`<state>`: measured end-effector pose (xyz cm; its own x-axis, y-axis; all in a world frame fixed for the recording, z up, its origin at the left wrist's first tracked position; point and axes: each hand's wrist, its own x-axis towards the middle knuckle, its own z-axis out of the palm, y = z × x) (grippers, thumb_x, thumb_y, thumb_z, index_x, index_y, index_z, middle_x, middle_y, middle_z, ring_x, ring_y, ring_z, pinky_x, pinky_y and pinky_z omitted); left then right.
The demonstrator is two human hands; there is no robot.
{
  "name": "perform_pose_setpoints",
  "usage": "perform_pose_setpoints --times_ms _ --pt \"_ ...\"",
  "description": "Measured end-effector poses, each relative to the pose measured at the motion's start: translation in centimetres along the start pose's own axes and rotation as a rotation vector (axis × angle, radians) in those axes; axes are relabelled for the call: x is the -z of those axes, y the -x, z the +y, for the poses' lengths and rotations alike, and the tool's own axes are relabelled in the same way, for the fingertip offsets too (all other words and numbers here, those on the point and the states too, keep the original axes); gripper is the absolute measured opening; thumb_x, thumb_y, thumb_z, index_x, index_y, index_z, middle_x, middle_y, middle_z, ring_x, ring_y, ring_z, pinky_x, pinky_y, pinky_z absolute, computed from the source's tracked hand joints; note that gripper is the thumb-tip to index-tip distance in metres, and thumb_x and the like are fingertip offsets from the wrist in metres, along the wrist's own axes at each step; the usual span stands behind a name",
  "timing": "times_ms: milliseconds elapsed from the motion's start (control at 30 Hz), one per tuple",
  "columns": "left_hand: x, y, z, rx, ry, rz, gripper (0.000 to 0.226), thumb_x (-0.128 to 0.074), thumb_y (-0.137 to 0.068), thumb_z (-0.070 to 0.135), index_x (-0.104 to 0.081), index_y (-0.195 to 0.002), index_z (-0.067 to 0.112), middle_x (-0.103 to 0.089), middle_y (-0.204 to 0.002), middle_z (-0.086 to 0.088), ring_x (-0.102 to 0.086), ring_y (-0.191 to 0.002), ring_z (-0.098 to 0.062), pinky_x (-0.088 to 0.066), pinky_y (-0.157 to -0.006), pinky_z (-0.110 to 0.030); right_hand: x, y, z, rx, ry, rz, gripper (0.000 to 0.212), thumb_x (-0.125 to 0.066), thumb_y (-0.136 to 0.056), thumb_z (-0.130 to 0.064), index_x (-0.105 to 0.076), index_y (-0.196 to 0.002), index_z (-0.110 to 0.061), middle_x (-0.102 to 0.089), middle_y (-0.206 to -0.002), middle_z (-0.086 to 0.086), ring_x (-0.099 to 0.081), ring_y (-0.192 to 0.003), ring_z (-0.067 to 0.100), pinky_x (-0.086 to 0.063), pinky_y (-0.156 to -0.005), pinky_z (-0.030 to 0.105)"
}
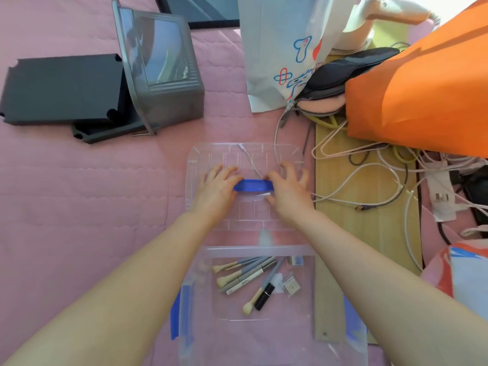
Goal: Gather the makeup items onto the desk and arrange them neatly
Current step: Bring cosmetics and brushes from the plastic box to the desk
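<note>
Closest to the camera, at the bottom centre of the frame, sits a clear storage box point(264, 250) with its top off. It holds the makeup items: a loose fan of brushes point(237, 273), a black lipstick tube point(264, 296) and a small square compact point(291, 285). None of them is on the light-wood tabletop point(364, 233), which runs along the right of the box.

Above the box, at mid-frame, the clear lid point(200, 165) lies flat on the pink bedspread point(79, 207). Both hands meet at its blue handle point(253, 185). The left hand point(215, 190) has its grip curled over the handle's left end. The right hand point(286, 194) pinches the right end between thumb and forefinger, with the other fingers splayed and arched. I judge the lid is being set aside, so the gathering itself has not begun.

The risks mostly come from clutter.
- A white cable point(250, 162) appears to run under the transparent lid, so dragging the lid could snag it and tug the tangle of cables point(369, 180) at the right.
- That tangle covers much of the tabletop (leaving little bare wood), so brushes laid there may roll or slip among the wires.
- The box rests on soft bedding, so a careless lift could tip it and scatter the small pieces.

At the upper left stand a grey mirror case point(163, 70) and black foam blocks point(60, 85). An orange bag point(422, 88) crowds the upper right.
</note>
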<state>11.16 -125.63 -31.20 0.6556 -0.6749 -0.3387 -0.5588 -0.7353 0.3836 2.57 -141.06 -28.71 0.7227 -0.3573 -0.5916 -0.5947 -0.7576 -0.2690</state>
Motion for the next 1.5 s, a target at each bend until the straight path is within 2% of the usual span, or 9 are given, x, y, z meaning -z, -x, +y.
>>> perform_pose_setpoints --times_ms 200,300,533,833,967,1100,1267,1400,1500 --pt "2.3 2.1 0.5 -0.079 0.138 0.078 0.038 -0.048 -0.085 -0.004 -0.061 -0.121 -0.002 -0.06 -0.123 -0.021 -0.054 -0.116 -0.037 -0.038 -0.101 -0.041 1.3 1.8 0.7 0.099 0.05 0.067 0.056 -0.053 -0.093 -0.038 -0.035 -0.143 -0.021 -0.019 -0.156 0.009 -0.006 -0.143 0.04 -0.016 -0.116 0.049" --pt "3.8 3.9 1.1 -0.069 0.186 0.161 0.034 -0.05 -0.091 -0.002 -0.059 -0.123 0.0 -0.062 -0.12 -0.017 -0.053 -0.116 -0.032 -0.033 -0.099 -0.032 2.5 3.8 0.4 0.163 0.009 0.188 0.055 -0.054 -0.093 -0.034 -0.038 -0.142 -0.013 -0.027 -0.153 0.011 -0.011 -0.144 0.033 -0.016 -0.117 0.042" --pt "6.3 9.0 3.1 -0.142 0.227 0.369 0.031 -0.053 -0.086 -0.002 -0.064 -0.114 0.001 -0.068 -0.108 -0.011 -0.06 -0.103 -0.028 -0.045 -0.089 -0.033 3.4 10.5 -0.5 0.306 -0.02 0.385 0.052 -0.062 -0.089 -0.023 -0.046 -0.135 -0.004 -0.042 -0.144 0.017 -0.027 -0.141 0.035 -0.024 -0.114 0.042" --pt "5.7 16.3 5.3 -0.144 0.253 0.351 0.031 -0.045 -0.09 0.011 -0.063 -0.115 0.005 -0.065 -0.103 -0.005 -0.058 -0.101 -0.021 -0.049 -0.082 -0.034 0.8 18.3 1.2 0.314 -0.058 0.445 0.045 -0.072 -0.081 -0.016 -0.057 -0.121 -0.001 -0.057 -0.128 0.016 -0.044 -0.13 0.037 -0.04 -0.104 0.045" --pt "4.1 18.7 6.1 -0.176 0.242 0.34 0.032 -0.041 -0.09 0.017 -0.065 -0.108 0.006 -0.065 -0.095 -0.002 -0.055 -0.097 -0.02 -0.047 -0.081 -0.029 -0.8 21.1 2.2 0.321 -0.093 0.472 0.038 -0.07 -0.083 -0.012 -0.059 -0.118 -0.003 -0.059 -0.121 0.011 -0.047 -0.127 0.032 -0.029 -0.107 0.029" --pt "1.5 20.0 6.9 -0.165 0.246 0.324 0.019 -0.052 -0.086 0.01 -0.066 -0.1 0.009 -0.065 -0.089 0.001 -0.05 -0.094 -0.015 -0.042 -0.075 -0.023 -3.0 22.5 3.2 0.27 -0.126 0.388 0.039 -0.067 -0.086 -0.014 -0.057 -0.122 -0.007 -0.058 -0.12 0.005 -0.045 -0.125 0.023 -0.029 -0.105 0.026" --pt "-2.3 20.1 7.7 -0.129 0.2 0.105 0.02 -0.052 -0.084 0.018 -0.068 -0.09 0.01 -0.066 -0.086 -0.003 -0.056 -0.089 -0.027 -0.051 -0.073 -0.039 -5.5 22.3 5.0 0.084 -0.121 0.038 0.048 -0.056 -0.092 -0.023 -0.04 -0.138 -0.018 -0.048 -0.127 0.003 -0.046 -0.119 0.025 -0.043 -0.094 0.035" --pt "-4.2 19.3 8.7 -0.03 0.037 -0.17 0.023 -0.055 -0.089 0.019 -0.065 -0.107 0.011 -0.062 -0.109 -0.006 -0.046 -0.111 -0.029 -0.044 -0.09 -0.042 -7.1 20.8 5.5 0.001 -0.073 -0.124 0.051 -0.058 -0.09 -0.019 -0.039 -0.137 -0.015 -0.047 -0.125 0.009 -0.048 -0.114 0.032 -0.041 -0.095 0.039" --pt "-5.1 18.6 9.4 -0.009 -0.059 -0.246 0.028 -0.049 -0.091 0.02 -0.061 -0.116 0.014 -0.058 -0.117 -0.005 -0.042 -0.116 -0.027 -0.042 -0.09 -0.037 -8.2 19.2 5.5 -0.023 -0.074 -0.155 0.041 -0.058 -0.088 -0.013 -0.045 -0.127 -0.01 -0.047 -0.122 0.012 -0.051 -0.11 0.034 -0.043 -0.093 0.041"
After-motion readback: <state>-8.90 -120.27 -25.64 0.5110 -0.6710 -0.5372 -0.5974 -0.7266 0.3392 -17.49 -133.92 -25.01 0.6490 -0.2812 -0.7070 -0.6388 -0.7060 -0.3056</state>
